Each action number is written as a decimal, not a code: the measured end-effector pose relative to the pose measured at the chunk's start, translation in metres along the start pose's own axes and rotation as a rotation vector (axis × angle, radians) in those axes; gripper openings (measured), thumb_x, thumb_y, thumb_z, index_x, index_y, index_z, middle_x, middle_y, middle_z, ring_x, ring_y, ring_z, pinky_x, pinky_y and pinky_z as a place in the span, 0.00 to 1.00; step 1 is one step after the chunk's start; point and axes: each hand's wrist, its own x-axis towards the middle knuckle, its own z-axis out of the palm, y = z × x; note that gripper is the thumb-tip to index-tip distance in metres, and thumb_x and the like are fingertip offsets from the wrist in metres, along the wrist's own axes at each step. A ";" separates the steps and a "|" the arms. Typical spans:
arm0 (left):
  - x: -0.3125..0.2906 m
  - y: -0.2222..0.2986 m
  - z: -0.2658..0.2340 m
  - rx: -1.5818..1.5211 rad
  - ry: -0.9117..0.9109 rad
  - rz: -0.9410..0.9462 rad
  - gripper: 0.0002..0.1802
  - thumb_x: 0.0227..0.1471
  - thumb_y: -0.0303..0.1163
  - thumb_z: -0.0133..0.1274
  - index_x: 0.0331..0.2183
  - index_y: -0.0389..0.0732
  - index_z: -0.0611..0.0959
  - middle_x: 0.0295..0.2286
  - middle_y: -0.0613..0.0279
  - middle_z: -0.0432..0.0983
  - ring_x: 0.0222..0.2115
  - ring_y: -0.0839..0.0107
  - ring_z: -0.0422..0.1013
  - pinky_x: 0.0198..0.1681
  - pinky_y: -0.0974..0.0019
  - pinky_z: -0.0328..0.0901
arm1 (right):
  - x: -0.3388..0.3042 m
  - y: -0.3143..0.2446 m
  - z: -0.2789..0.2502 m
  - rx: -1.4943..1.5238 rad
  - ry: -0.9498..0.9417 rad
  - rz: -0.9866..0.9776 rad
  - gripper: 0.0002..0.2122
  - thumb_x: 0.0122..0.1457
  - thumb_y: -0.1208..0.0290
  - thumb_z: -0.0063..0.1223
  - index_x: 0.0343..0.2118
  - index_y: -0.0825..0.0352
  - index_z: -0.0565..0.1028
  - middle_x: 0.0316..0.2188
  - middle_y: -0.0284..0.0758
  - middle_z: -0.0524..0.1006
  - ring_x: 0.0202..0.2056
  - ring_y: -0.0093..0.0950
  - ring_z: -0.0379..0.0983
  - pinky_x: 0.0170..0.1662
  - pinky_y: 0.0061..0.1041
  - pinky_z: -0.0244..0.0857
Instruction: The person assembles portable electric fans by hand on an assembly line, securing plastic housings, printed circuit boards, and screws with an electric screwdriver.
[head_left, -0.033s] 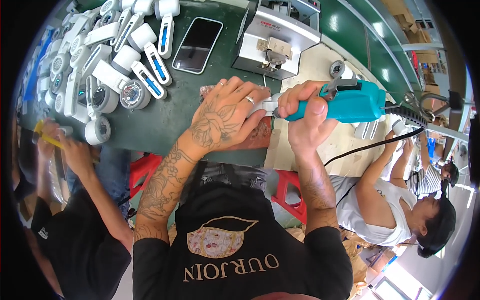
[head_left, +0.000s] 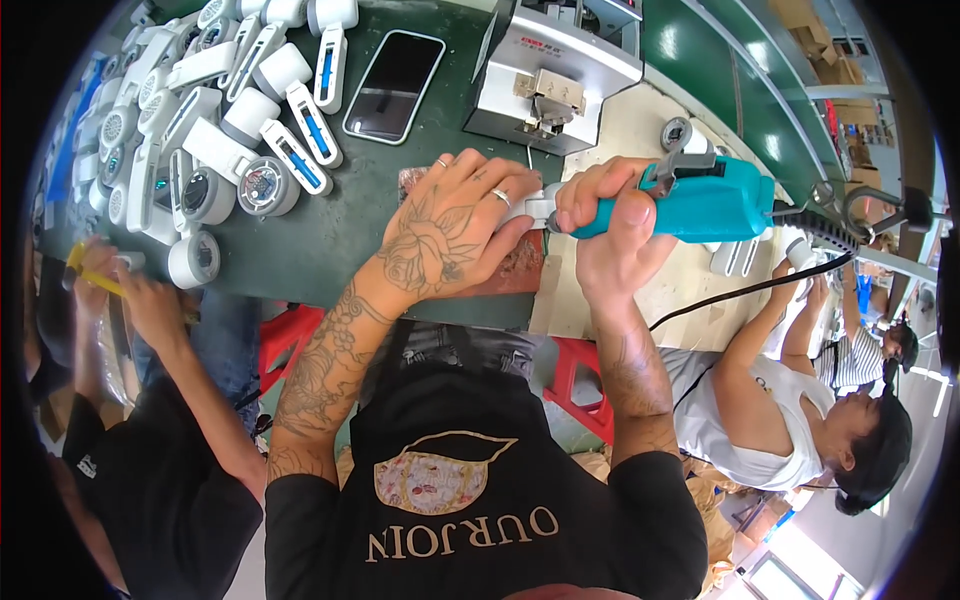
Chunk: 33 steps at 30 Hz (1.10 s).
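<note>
My right hand is wrapped round a teal electric screwdriver, which lies almost level with its tip toward the left. That tip meets a white plastic part, which my left hand presses and holds on a worn reddish pad. Most of the white part is hidden under my left fingers. A black cord curves below the screwdriver, and a coiled cable leaves its rear end.
Many white handheld fans are heaped at the left of the green bench. A phone lies behind my left hand, beside a grey metal machine. Cardboard covers the right side. Co-workers sit on both sides.
</note>
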 end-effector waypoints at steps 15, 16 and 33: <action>-0.044 0.009 -0.036 0.104 0.224 -0.014 0.19 0.49 0.35 0.60 0.43 0.38 0.81 0.42 0.57 0.78 0.39 0.56 0.75 0.46 0.57 0.69 | -0.037 -0.050 -0.013 0.223 0.282 0.005 0.29 0.57 0.34 0.49 0.35 0.62 0.68 0.16 0.26 0.61 0.15 0.18 0.56 0.17 0.19 0.49; -0.047 0.004 -0.051 0.059 0.314 -0.161 0.19 0.50 0.35 0.61 0.43 0.37 0.81 0.41 0.54 0.79 0.39 0.54 0.76 0.46 0.56 0.69 | -0.044 -0.058 -0.023 0.214 0.267 -0.033 0.29 0.57 0.34 0.47 0.36 0.62 0.66 0.16 0.27 0.62 0.15 0.20 0.57 0.17 0.21 0.51; 0.146 0.090 0.122 -0.110 -0.112 0.126 0.26 0.58 0.45 0.50 0.54 0.41 0.74 0.32 0.57 0.78 0.37 0.59 0.75 0.45 0.58 0.68 | -0.088 -0.068 -0.059 0.010 0.343 -0.031 0.32 0.55 0.38 0.55 0.39 0.69 0.64 0.17 0.33 0.66 0.17 0.26 0.63 0.21 0.26 0.59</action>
